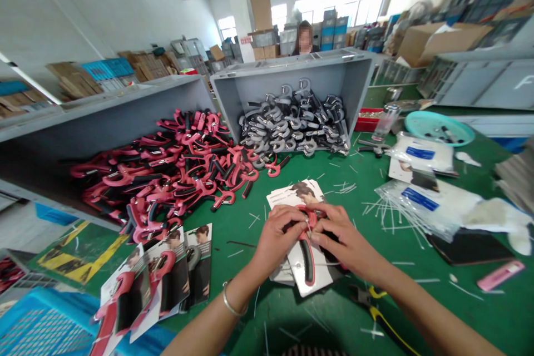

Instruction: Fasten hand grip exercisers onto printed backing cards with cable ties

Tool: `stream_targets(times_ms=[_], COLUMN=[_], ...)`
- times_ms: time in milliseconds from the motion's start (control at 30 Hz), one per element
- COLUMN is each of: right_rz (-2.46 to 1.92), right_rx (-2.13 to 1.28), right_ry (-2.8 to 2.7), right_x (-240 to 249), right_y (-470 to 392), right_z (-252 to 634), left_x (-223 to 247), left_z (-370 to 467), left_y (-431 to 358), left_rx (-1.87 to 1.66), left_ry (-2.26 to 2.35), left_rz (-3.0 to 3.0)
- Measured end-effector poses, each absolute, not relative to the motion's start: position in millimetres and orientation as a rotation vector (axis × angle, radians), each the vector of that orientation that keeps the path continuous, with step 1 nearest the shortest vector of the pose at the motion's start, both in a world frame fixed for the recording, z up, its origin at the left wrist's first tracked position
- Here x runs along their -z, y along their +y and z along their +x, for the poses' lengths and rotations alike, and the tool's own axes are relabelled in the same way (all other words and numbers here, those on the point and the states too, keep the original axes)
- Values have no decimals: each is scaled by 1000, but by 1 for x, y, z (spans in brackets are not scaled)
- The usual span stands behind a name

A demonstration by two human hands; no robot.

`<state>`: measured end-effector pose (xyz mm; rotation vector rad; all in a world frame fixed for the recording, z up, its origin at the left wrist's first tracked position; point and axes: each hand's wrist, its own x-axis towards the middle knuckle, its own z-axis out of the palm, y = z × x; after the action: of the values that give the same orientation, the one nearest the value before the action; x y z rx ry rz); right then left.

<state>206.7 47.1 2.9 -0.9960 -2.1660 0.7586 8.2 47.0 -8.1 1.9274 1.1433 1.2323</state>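
Left hand (276, 233), right hand (340, 236), each grip pinching red hand gripper (307, 253) (on card (298, 267))

— What is staying out of sight around the pink hand grip (307, 245)?

— Its top is sitting under the fingers of the left hand (277, 236) and right hand (340, 239), so the contact there is not showing. The backing card (315, 281) is lying partly beneath both hands.

— And at the edges?

— The blue basket (37, 322) is being cut off by the bottom-left corner, and both forearms are running out of the frame below. The person (305, 39) behind the grey bin (292, 75) is showing only above its rim.

— The print on the plastic bags (421, 197)?

— Too small to read.
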Motion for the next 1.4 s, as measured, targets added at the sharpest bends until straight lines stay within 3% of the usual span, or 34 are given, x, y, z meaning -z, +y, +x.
stream_targets(times_ms=[167,433,700,867,1000,1400], right_rz=[-1025,-1051,-1053,-1020,-923,-1089], right_rx=[-786,-812,-728,-742,-637,-13], right_ry=[-2060,-1961,-1959,-1981,-2380,-2700], right_x=[-1,0,5,-9,-24,-34], right_y=[49,52,54,40,14,-2], right_z=[207,200,194,205,218,199], left_x=[1,-28,0,-5,4,-3], left_z=[2,21,45,38,16,-31], left_y=[50,32,-13,-30,-50,-42], left_rx=[-1115,-1105,-654,-705,-849,-877], left_ry=[1037,1304,1205,1518,1844,1470], left_rz=[2032,2305,2953,2672,2300,1866])
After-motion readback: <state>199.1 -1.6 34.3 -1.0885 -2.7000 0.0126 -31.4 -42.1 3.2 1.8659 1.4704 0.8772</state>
